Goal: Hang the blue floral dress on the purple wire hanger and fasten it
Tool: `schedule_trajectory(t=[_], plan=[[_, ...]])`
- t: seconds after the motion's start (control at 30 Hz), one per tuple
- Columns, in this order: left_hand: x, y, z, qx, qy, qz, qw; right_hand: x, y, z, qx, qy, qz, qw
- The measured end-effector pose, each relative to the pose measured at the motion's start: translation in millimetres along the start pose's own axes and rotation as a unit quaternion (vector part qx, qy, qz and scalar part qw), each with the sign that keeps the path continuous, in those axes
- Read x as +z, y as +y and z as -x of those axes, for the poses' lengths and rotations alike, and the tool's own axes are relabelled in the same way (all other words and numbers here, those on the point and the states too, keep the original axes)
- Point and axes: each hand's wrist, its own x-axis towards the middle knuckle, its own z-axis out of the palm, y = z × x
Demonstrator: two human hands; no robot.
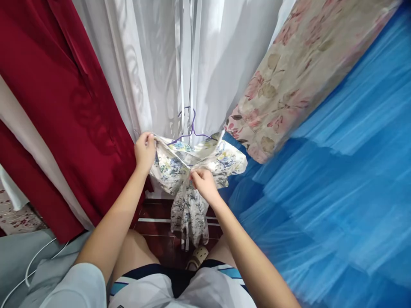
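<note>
As the floral blouse hangs from a purple hanger just above the fingers, left hand grips its shoulder and right hand pinches its front taut.

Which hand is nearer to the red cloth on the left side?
Left. The left hand grips the floral garment right beside the red cloth; the right hand pinches the garment's middle, farther away.

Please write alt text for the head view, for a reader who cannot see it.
Two hands hold a floral garment on a purple hanger: left hand at its edge, right hand pinching its middle. Red cloth hangs left, white curtain behind, blue tulle right.
</note>
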Motion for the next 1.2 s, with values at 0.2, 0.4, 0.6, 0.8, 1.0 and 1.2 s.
schedule_trajectory(t=[0.2, 0.4, 0.6, 0.8, 1.0, 1.2], plan=[[6.4, -89, 43, -0.201, 0.020, 0.036, 0.979, 12, 13, 7, 0.007, -0.008, -0.012, 1.000], [13.4, -85, 115, -0.250, -0.188, 0.104, 0.944, -14, 62, 23, 0.048, 0.065, -0.028, 0.996], [20.8, -31, 130, -0.206, -0.272, 0.209, 0.917, -51, 114, 53, 0.111, 0.134, 0.011, 0.985], [30.6, 44, 141, -0.075, -0.368, 0.248, 0.893, -53, 122, 69, 0.160, 0.042, 0.098, 0.981], [43.3, 68, 168, -0.031, -0.351, 0.250, 0.902, -32, 70, 81, 0.050, -0.108, 0.007, 0.993], [26.8, 33, 162, -0.158, -0.499, 0.312, 0.793, -25, 41, 90, 0.193, -0.119, -0.242, 0.943]])
